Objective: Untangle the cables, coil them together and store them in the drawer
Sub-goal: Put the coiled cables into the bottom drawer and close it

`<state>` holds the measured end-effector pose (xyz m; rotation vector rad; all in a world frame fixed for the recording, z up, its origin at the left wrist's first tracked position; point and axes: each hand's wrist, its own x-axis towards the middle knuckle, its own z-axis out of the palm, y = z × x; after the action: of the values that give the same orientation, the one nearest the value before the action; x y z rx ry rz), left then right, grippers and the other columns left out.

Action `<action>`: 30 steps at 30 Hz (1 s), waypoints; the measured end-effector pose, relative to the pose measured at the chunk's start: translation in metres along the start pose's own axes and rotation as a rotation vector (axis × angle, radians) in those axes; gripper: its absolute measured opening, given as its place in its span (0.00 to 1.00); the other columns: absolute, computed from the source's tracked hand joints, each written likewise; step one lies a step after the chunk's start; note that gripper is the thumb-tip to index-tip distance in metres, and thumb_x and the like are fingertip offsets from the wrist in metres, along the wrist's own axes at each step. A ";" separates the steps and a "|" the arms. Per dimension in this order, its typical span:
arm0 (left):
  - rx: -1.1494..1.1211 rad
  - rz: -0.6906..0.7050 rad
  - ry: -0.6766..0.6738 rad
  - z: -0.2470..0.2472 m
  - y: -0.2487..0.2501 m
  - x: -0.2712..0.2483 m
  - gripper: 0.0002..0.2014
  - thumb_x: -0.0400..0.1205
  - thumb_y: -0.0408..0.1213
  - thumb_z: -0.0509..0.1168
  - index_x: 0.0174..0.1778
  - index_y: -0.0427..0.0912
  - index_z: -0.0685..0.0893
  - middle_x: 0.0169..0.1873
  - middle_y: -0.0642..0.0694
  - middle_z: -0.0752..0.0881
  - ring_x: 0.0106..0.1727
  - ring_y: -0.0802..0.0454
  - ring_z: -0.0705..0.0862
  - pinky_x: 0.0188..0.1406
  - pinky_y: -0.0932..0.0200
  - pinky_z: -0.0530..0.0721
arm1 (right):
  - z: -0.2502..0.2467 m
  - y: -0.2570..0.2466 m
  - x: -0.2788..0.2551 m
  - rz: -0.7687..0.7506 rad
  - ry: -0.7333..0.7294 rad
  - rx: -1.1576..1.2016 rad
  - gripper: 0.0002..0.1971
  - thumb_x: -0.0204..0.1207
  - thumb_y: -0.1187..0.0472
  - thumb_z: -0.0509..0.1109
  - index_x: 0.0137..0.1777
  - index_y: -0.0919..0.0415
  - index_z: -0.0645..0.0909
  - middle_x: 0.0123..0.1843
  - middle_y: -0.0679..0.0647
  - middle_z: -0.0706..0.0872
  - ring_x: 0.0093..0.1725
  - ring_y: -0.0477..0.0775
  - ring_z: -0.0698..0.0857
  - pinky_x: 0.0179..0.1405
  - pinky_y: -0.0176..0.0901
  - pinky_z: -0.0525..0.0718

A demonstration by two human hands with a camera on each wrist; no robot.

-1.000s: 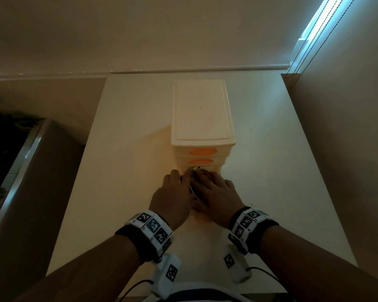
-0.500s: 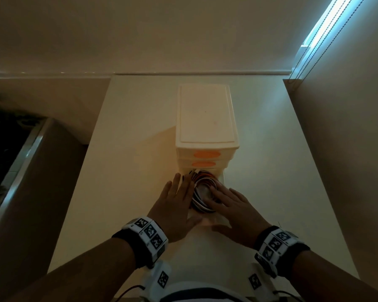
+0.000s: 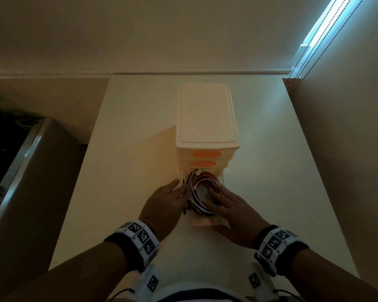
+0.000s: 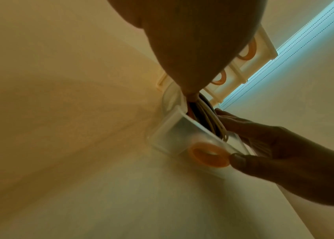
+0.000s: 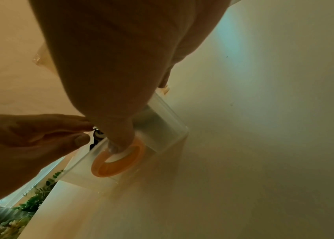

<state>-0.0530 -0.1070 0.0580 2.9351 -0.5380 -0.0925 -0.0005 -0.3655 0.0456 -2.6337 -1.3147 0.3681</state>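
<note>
A cream drawer unit [image 3: 206, 118] with orange handles stands on the table, its translucent bottom drawer [image 3: 202, 222] pulled out toward me. A coil of white, orange and black cables [image 3: 200, 192] lies inside that drawer. My left hand [image 3: 177, 190] is at the drawer's left rim, its straight fingertips [image 4: 190, 95] touching the cables [image 4: 207, 116] there. My right hand [image 3: 220, 197] lies flat with its fingers on the coil's right side. Its thumb [image 5: 119, 139] rests on the drawer's orange ring handle [image 5: 119, 161]. Neither hand grips anything.
The pale table [image 3: 129, 171] runs back to a wall. A wall and a window blind with bead chains [image 3: 314, 35] close the right side. A grey ledge [image 3: 31, 160] drops off to the left, with green plants [image 5: 29, 202] beyond.
Both hands covered the coil a second ago. They have since spread apart and drawn back toward me, and the coil now shows in the drawer. The right thumb has come onto the handle.
</note>
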 end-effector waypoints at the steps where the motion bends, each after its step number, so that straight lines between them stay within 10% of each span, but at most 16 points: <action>1: -0.021 -0.022 -0.015 -0.003 0.001 0.005 0.19 0.72 0.32 0.80 0.60 0.37 0.89 0.60 0.38 0.90 0.70 0.32 0.83 0.58 0.40 0.89 | 0.000 0.000 0.001 0.000 -0.001 0.010 0.36 0.78 0.33 0.56 0.85 0.43 0.63 0.88 0.54 0.63 0.89 0.58 0.50 0.82 0.51 0.55; 7: -0.020 -0.019 -0.056 -0.014 0.007 0.020 0.20 0.74 0.31 0.76 0.63 0.33 0.87 0.59 0.35 0.89 0.70 0.31 0.83 0.49 0.41 0.92 | -0.005 0.003 0.006 0.022 0.033 0.036 0.35 0.77 0.37 0.67 0.84 0.44 0.66 0.90 0.58 0.56 0.89 0.59 0.45 0.86 0.55 0.54; 9: 0.051 0.055 -0.013 -0.020 0.008 0.013 0.21 0.84 0.44 0.64 0.67 0.34 0.86 0.63 0.35 0.88 0.71 0.32 0.83 0.62 0.41 0.88 | -0.004 0.002 0.003 0.031 0.064 0.030 0.34 0.76 0.37 0.68 0.82 0.42 0.69 0.90 0.60 0.54 0.89 0.64 0.47 0.84 0.58 0.55; 13: 0.082 -0.001 -0.265 -0.032 0.014 0.004 0.55 0.76 0.78 0.50 0.86 0.33 0.62 0.85 0.34 0.64 0.87 0.32 0.59 0.83 0.40 0.62 | -0.002 0.003 -0.003 0.090 0.106 0.048 0.33 0.75 0.33 0.64 0.80 0.37 0.69 0.91 0.58 0.48 0.89 0.68 0.47 0.82 0.63 0.59; 16: 0.164 -0.033 -0.330 -0.027 0.017 0.007 0.56 0.78 0.74 0.59 0.88 0.33 0.50 0.88 0.33 0.53 0.88 0.31 0.48 0.85 0.38 0.53 | -0.002 0.005 -0.002 0.098 0.108 0.067 0.34 0.74 0.35 0.70 0.81 0.36 0.67 0.90 0.55 0.44 0.89 0.67 0.46 0.82 0.60 0.57; 25: 0.102 -0.173 -0.092 -0.026 -0.001 0.023 0.45 0.73 0.66 0.70 0.81 0.43 0.71 0.62 0.39 0.77 0.60 0.36 0.74 0.52 0.43 0.80 | -0.016 0.003 0.020 0.458 0.301 0.340 0.38 0.61 0.38 0.83 0.68 0.53 0.74 0.76 0.56 0.69 0.75 0.60 0.70 0.73 0.61 0.77; 30: -0.167 -0.401 -0.065 -0.021 -0.005 0.031 0.47 0.67 0.64 0.78 0.77 0.45 0.70 0.63 0.43 0.73 0.64 0.40 0.72 0.60 0.45 0.81 | -0.018 0.006 0.029 0.559 0.370 0.473 0.50 0.54 0.37 0.86 0.72 0.58 0.70 0.69 0.53 0.71 0.67 0.54 0.73 0.69 0.57 0.80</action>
<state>-0.0208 -0.1102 0.0774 2.8372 0.0567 -0.2655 0.0264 -0.3469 0.0575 -2.4413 -0.3153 0.2083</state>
